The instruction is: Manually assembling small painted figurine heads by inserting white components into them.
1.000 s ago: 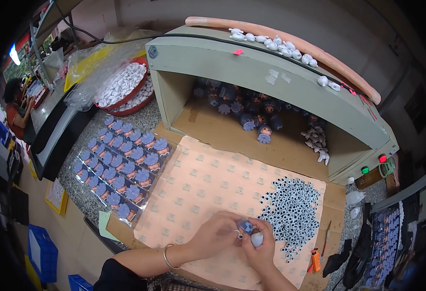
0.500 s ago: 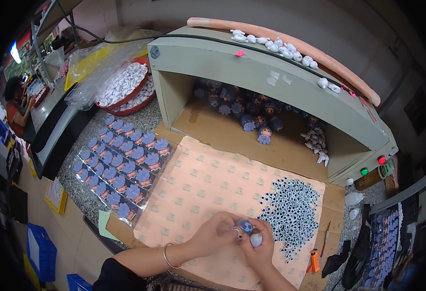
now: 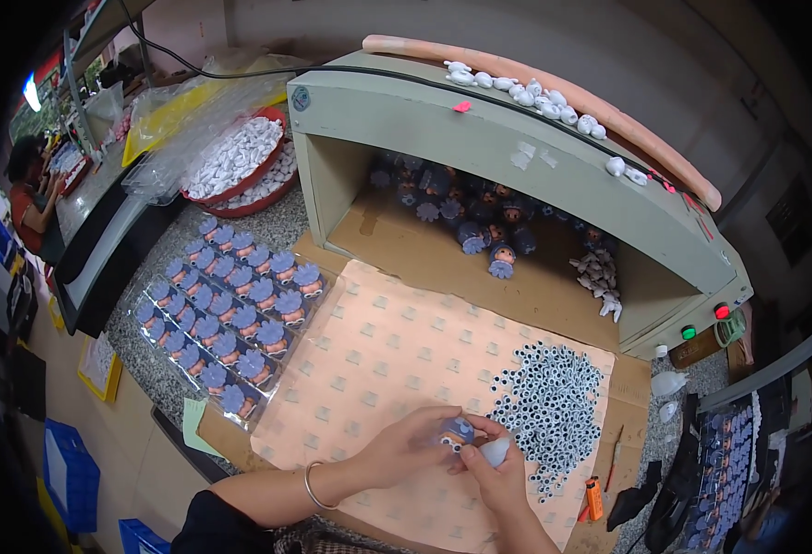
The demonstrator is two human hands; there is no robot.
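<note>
Head view: left hand (image 3: 406,451) grips a small blue-haired doll (image 3: 459,432); right hand (image 3: 498,475) grips a white bottle (image 3: 496,451), near the desk's (image 3: 281,222) front edge.

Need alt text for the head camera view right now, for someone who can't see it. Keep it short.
Two bare hands meet over a patterned peach mat: the left hand holds a small blue-haired doll figure, the right hand a small white squeeze bottle. A pile of googly eyes lies right; trays of finished figures lie left.

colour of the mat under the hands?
Pale orange mat with a regular grid of small light squares; head view.
</note>
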